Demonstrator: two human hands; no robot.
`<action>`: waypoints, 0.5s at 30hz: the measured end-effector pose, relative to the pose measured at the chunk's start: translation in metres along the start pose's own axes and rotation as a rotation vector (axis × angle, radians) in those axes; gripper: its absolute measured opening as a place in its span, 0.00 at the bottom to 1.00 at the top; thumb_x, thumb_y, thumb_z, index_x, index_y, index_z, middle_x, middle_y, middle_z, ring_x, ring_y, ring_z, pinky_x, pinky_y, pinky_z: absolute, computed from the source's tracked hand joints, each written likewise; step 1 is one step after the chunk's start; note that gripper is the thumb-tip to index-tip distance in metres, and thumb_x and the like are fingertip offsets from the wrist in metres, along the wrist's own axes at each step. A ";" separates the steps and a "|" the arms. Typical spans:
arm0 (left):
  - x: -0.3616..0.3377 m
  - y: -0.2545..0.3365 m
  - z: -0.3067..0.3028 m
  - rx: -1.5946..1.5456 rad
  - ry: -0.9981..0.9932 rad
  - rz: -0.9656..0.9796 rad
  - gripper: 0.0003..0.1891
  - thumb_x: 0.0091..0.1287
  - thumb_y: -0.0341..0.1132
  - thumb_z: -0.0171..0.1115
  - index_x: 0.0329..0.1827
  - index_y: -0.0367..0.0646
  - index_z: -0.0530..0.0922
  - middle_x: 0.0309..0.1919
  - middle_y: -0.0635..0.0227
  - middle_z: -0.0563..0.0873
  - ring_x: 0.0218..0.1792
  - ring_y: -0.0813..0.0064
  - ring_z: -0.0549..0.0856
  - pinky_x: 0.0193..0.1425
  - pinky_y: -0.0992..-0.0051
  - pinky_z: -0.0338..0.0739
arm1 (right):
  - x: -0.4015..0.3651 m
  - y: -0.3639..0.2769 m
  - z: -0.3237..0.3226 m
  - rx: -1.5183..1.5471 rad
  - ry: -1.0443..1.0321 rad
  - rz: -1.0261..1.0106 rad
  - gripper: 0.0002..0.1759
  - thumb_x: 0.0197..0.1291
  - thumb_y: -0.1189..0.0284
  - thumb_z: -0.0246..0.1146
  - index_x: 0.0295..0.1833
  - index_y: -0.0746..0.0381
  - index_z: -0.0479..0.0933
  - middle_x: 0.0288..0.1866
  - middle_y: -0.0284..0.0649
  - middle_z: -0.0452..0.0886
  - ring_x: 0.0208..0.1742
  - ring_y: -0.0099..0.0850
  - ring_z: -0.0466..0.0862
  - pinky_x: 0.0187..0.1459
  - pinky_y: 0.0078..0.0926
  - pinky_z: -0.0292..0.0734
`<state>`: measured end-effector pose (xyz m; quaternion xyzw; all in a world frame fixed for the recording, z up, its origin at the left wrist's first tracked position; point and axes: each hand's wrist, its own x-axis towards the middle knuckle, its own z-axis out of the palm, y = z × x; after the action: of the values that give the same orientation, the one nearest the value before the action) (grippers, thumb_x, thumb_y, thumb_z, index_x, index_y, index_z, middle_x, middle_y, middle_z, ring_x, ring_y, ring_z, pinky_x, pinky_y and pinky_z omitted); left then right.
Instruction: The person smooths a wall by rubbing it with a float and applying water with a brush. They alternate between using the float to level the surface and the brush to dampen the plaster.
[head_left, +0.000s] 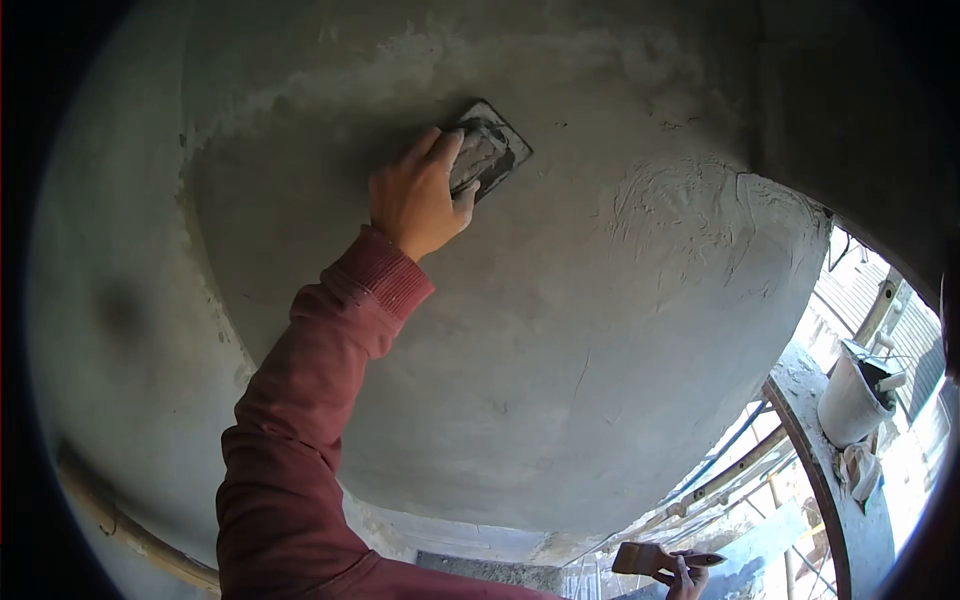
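My left hand (pixel 420 195), in a red sleeve, is wrapped round a small dark-edged plastering float (pixel 490 150) smeared with grey plaster. The float lies against the curved grey plastered surface (pixel 500 330), in its upper middle part. Rough swirled marks show in the plaster to the right of the float. Low at the right, my right hand (pixel 688 578) grips a brush (pixel 645 559) with a dark handle and a wide head; the frame's bottom edge cuts off part of this hand.
At the right, a plaster-stained bucket (pixel 855 395) stands on a curved ledge (pixel 812 455), with a crumpled pale bag (pixel 859 470) beside it. Scaffold poles (pixel 740 468) show beyond the opening. Another pole (pixel 140 540) crosses the lower left.
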<state>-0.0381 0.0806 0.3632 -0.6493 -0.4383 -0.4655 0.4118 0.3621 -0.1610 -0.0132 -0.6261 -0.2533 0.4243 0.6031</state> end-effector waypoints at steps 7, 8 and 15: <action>0.048 -0.038 -0.001 0.086 0.178 -0.038 0.24 0.48 0.40 0.69 0.49 0.44 0.75 0.43 0.64 0.79 0.36 0.59 0.84 0.39 0.62 0.79 | 0.000 0.031 -0.036 0.065 0.024 -0.140 0.19 0.60 0.67 0.61 0.50 0.69 0.71 0.43 0.48 0.78 0.42 0.37 0.81 0.38 0.32 0.83; 0.060 -0.028 0.002 0.081 0.175 -0.034 0.24 0.48 0.40 0.69 0.49 0.44 0.75 0.43 0.64 0.79 0.36 0.59 0.84 0.39 0.62 0.79 | -0.004 0.023 -0.036 0.046 -0.007 -0.140 0.18 0.62 0.67 0.59 0.50 0.70 0.71 0.44 0.48 0.77 0.43 0.37 0.81 0.40 0.33 0.83; 0.054 0.029 0.002 0.021 -0.115 0.227 0.26 0.48 0.39 0.70 0.50 0.36 0.75 0.44 0.57 0.82 0.42 0.55 0.82 0.45 0.64 0.78 | -0.011 -0.009 -0.018 0.011 -0.102 -0.136 0.15 0.62 0.68 0.58 0.48 0.68 0.73 0.43 0.44 0.78 0.44 0.35 0.81 0.41 0.30 0.83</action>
<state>0.0001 0.0841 0.4107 -0.7161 -0.3895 -0.3733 0.4429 0.3735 -0.1783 -0.0037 -0.5818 -0.3234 0.4148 0.6204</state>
